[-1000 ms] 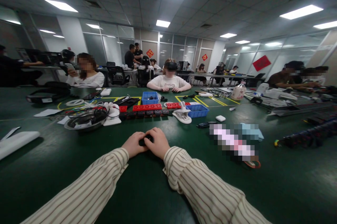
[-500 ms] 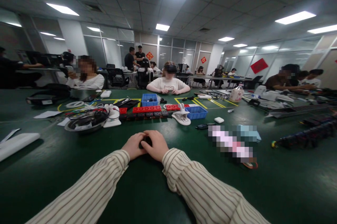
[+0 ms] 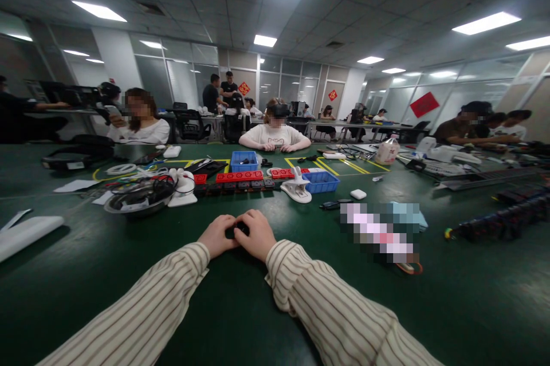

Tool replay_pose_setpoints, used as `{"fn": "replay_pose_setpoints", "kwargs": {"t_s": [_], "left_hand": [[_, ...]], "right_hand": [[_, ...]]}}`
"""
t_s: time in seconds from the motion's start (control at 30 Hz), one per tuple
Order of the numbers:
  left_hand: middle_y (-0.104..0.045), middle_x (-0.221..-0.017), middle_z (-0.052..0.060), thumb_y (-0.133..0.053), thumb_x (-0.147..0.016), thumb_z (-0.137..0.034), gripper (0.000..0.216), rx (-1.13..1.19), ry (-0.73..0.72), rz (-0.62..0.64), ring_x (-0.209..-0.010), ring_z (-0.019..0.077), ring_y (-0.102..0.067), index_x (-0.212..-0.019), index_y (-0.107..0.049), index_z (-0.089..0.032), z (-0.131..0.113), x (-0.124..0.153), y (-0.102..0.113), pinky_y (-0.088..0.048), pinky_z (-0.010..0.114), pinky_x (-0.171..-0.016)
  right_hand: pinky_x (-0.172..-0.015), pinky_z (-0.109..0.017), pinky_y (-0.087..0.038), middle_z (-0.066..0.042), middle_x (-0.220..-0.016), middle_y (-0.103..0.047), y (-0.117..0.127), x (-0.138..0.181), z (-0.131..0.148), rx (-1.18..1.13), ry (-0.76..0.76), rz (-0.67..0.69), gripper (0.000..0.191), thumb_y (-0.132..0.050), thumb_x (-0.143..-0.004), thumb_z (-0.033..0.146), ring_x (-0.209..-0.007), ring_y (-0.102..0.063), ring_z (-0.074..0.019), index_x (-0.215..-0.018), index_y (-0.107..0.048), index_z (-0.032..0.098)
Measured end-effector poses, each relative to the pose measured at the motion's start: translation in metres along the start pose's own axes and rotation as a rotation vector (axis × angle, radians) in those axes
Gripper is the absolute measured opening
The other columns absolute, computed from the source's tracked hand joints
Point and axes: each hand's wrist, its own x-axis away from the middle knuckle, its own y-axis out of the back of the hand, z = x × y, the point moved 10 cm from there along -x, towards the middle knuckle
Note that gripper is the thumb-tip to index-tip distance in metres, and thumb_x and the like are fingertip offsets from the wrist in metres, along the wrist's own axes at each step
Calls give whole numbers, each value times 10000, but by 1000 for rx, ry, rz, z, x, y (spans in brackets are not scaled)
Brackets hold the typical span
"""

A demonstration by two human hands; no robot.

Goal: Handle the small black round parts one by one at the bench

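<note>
My left hand (image 3: 217, 235) and my right hand (image 3: 258, 235) meet low over the green table (image 3: 240, 309), curled toward each other. Between them is a small dark object (image 3: 241, 227), mostly covered by the fingers; its kind cannot be made out. Both hands are closed around it, the right thumb lying across its near side. Beyond my hands lies a row of dark blocks (image 3: 236, 187), with red socket-like pieces (image 3: 239, 176) behind it. A white clip-like stand (image 3: 297, 188) is farther off to the right of my hands.
A metal bowl (image 3: 129, 208) holding cables stands left of my hands. Blue bins (image 3: 320, 183) sit farther back. On the right are a white case (image 3: 358, 194), a blurred pink item (image 3: 373, 231) and a bundle of dark parts (image 3: 494, 220). A person (image 3: 275, 134) sits opposite.
My right fingers and thumb have shifted slightly over the dark object, and less of it shows. Both hands stay in nearly the same place; the view has moved a little.
</note>
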Motion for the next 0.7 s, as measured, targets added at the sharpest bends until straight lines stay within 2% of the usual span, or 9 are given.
{"fn": "replay_pose_setpoints", "kwargs": {"t_s": [0.2,0.33,0.43,0.53,0.7], "left_hand": [[-628,-1031,81,-644,-614,-294,375,-20,-4,20,-1001,248,-553,-962,-613,-155,0,1,-3,-397,357,-929],[-599,-1080,117,-632,-636,-362,442,-57,23,13,-1035,294,-533,-1014,-573,-142,-1,3,-2,-332,470,-967],[-588,-1069,105,-628,-649,-412,470,-73,44,8,-1043,297,-525,-1033,-542,-155,-2,4,-1,-276,521,-991],[-588,-1009,91,-641,-642,-425,453,-90,52,5,-1013,287,-532,-991,-543,-153,-2,4,0,-272,510,-994],[-585,-905,80,-653,-633,-366,294,-111,45,16,-892,264,-549,-821,-579,-151,-3,2,0,-393,424,-877]], "right_hand": [[-824,-289,-378,-13,-902,-609,0,3,11,-33,84,35,220,-535,-735,105,-895,-502,-153,-918,-617,195],[-869,-303,-370,-37,-1008,-600,6,3,11,-35,56,1,272,-541,-784,198,-952,-502,-163,-1055,-557,179],[-864,-336,-376,-72,-1031,-575,10,2,3,-20,-15,-41,301,-525,-818,301,-956,-496,-189,-1081,-523,154],[-809,-345,-393,-74,-972,-560,10,1,-6,-3,-82,-67,312,-539,-808,367,-898,-495,-198,-1030,-519,150],[-752,-316,-388,-34,-864,-525,5,0,-10,56,-111,-31,279,-604,-751,421,-840,-476,-182,-869,-536,176]]}}
